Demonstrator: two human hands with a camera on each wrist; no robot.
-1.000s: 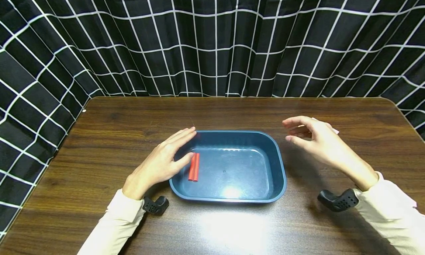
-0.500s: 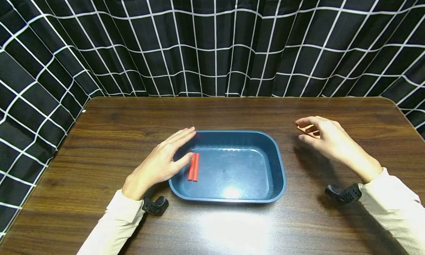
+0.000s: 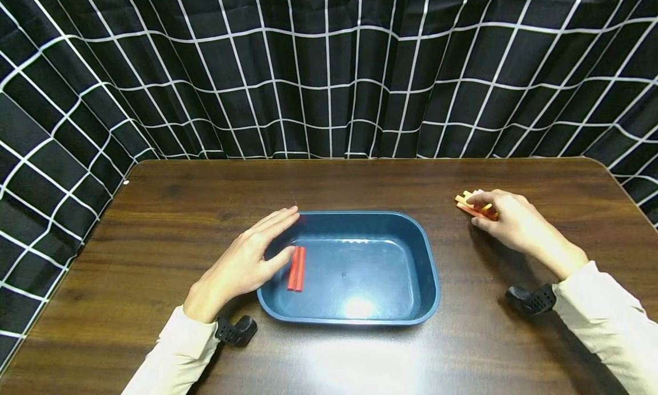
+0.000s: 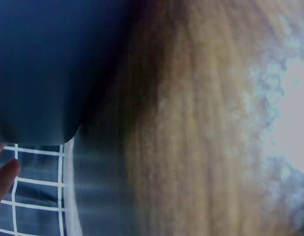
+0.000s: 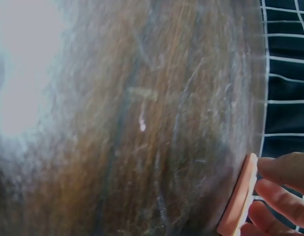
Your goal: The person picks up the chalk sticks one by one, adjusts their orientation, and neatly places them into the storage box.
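Note:
A blue plastic tub (image 3: 360,321) stands on the table in the head view, with two short red sticks (image 3: 295,269) side by side at its left end. My left hand (image 3: 244,263) rests over the tub's left rim, fingers extended and thumb reaching inside. At the tub's right, my right hand (image 3: 506,215) touches a small bunch of orange, yellow and pale pink sticks (image 3: 462,205). Its bent fingers and thumb hide part of the bunch. In the right wrist view, fingertips (image 5: 277,169) lie against an orange stick (image 5: 238,199). Whether they pinch it I cannot tell.
The dark wood-grain table (image 3: 180,212) carries a bright glare in front of the tub. Behind and to the left hangs a black curtain (image 3: 329,69) with white grid lines. A tiny white speck (image 3: 125,182) sits at the table's left edge.
My right hand has moved right, away from the tub, and more of the coloured sticks now shows beside its fingers. My left hand stays on the rim. The head view has tilted slightly up.

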